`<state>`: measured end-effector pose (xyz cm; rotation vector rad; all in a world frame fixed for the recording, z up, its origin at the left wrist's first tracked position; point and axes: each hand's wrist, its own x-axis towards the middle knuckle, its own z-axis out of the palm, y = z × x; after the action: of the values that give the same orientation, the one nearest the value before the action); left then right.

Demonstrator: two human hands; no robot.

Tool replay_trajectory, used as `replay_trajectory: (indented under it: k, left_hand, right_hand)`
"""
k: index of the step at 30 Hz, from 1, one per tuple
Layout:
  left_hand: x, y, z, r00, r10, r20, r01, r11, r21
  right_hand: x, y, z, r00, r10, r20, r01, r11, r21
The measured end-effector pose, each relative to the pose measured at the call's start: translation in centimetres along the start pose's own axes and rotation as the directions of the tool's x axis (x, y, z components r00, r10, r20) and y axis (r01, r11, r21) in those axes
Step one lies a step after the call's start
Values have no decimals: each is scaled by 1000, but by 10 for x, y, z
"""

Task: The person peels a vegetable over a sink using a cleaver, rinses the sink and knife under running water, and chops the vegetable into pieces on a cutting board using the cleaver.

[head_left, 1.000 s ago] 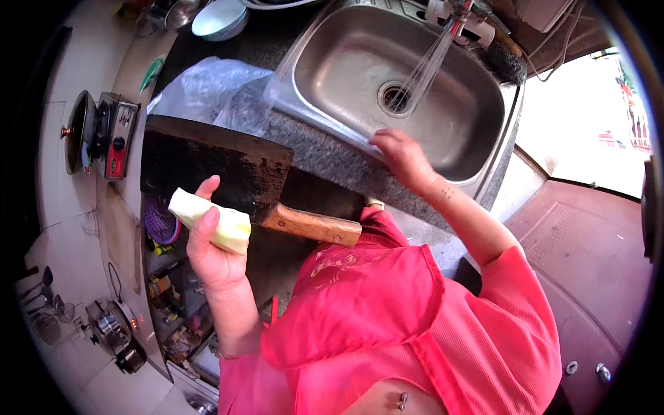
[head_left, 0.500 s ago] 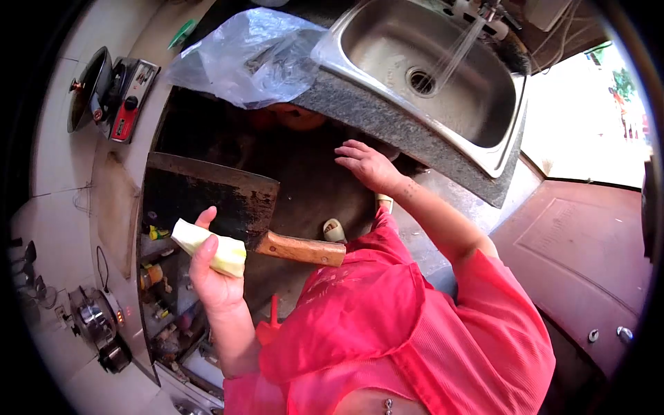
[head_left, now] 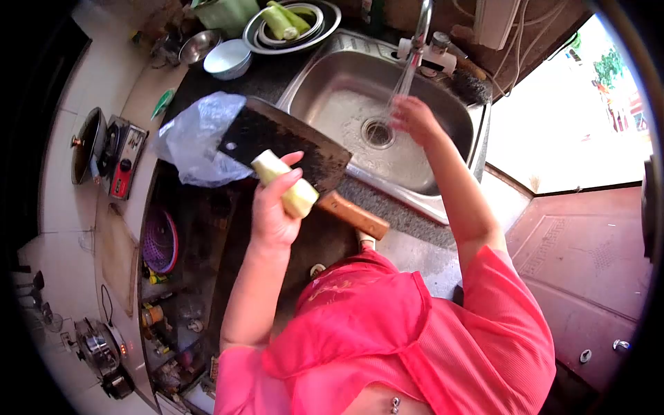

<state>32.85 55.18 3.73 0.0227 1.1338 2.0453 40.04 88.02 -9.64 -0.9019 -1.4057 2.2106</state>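
My left hand (head_left: 271, 218) is closed round a pale, peeled piece of gourd (head_left: 299, 199). The same hand carries a large cleaver (head_left: 311, 153), its dark blade lying behind the gourd and pointing left, its wooden handle (head_left: 356, 216) sticking out to the right. How the fingers grip the blade is hidden. My right hand (head_left: 415, 119) is over the steel sink (head_left: 453, 162), in or beside the water running from the tap (head_left: 422, 31). Its fingers look stretched out, slightly blurred, with nothing in them.
A plastic bag (head_left: 200, 142) lies on the counter behind the cleaver. At the back stand a white bowl (head_left: 228, 59) and stacked basins (head_left: 328, 24) with green gourds (head_left: 283, 24). A brush (head_left: 469, 88) lies behind the sink. A portable stove (head_left: 126, 155) is at left.
My left hand has moved up and right with the gourd and cleaver. My right hand has gone from beside the counter edge to the running water. The view now takes in the basins.
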Motion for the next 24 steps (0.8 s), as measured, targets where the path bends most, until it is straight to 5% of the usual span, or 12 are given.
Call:
replay_trajectory:
  k: [1, 3, 5, 8, 11, 14, 15, 17, 18, 20, 24]
  left_hand:
    - [20, -13, 9, 1000, -25, 14, 25, 1000, -7]
    - [57, -38, 25, 997, -73, 6, 73, 997, 10]
    - [88, -60, 42, 993, -118, -17, 118, 993, -5]
    - [119, -87, 63, 978, -206, 22, 207, 976, -69]
    - [137, -104, 84, 937, -317, 147, 335, 934, -123]
    - [142, -112, 98, 904, -399, 155, 409, 912, -38]
    - [146, -117, 93, 906, -408, 109, 410, 912, 4]
    - [158, -128, 81, 910, -413, 20, 410, 908, 91]
    - [170, -136, 77, 904, -419, -81, 425, 902, 75]
    - [192, -143, 80, 897, -443, 8, 443, 896, -43]
    - [229, -154, 105, 862, -492, 122, 506, 829, -238]
  right_hand:
    - [-21, -9, 8, 997, 6, -76, -22, 976, -215]
    - [-54, -19, 6, 992, -74, 103, 115, 865, -489]
    - [-82, -23, 0, 952, -74, 295, 236, 795, -559]
    - [-136, -57, 12, 916, -32, 401, 382, 382, -842]
    - [-128, -40, -12, 911, -242, 335, 376, 150, -914]
    - [-130, -58, -29, 952, -178, 249, 264, 67, -962]
    - [-131, -58, -38, 952, -203, 230, 252, 86, -964]
    - [-131, -57, -55, 998, -20, 66, 69, 352, -933]
    - [-131, -47, -66, 999, 22, 49, 25, 627, -779]
    - [-138, -45, -72, 985, 175, 3, -146, 835, -530]
    - [-154, -49, -68, 966, 259, -12, -257, 952, -166]
